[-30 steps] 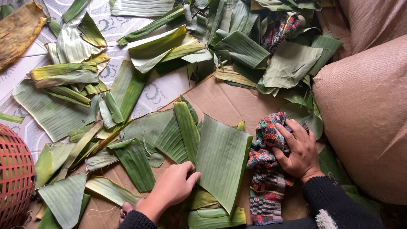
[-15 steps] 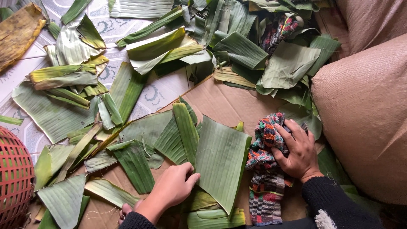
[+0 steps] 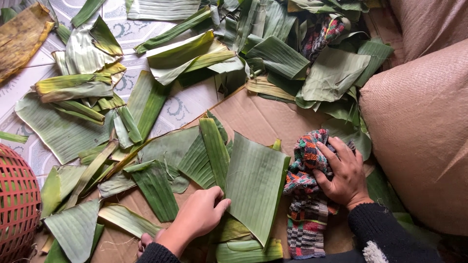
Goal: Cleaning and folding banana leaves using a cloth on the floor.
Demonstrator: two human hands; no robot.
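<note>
A person kneels over a sheet of cardboard [image 3: 263, 117] laid on a tiled floor [image 3: 180, 104], both hands down among cut banana leaves. The left hand [image 3: 200, 214] lies flat, fingers loosely spread, its fingertips pressing the lower left edge of a broad leaf [image 3: 256, 187] that sits near the cardboard's near edge, holding it down rather than gripping it. The right hand [image 3: 343, 175], in a dark sleeve [image 3: 385, 236], is spread over a bunched multicoloured cloth [image 3: 307, 195] just right of that leaf, fingers curled into the fabric; the cloth touches the leaf's right edge and trails toward the cardboard's near edge. Narrower leaf strips [image 3: 214, 146] overlap the broad leaf on its left. More leaves lie heaped across the far side of the cardboard and the floor [image 3: 278, 56], with a second patterned cloth [image 3: 321, 36] tucked among them at the far edge. A red plastic basket [image 3: 17, 204] stands at the left, off the cardboard. A brown woven sack [image 3: 419, 126] fills the right side, just beside the right hand.
</note>
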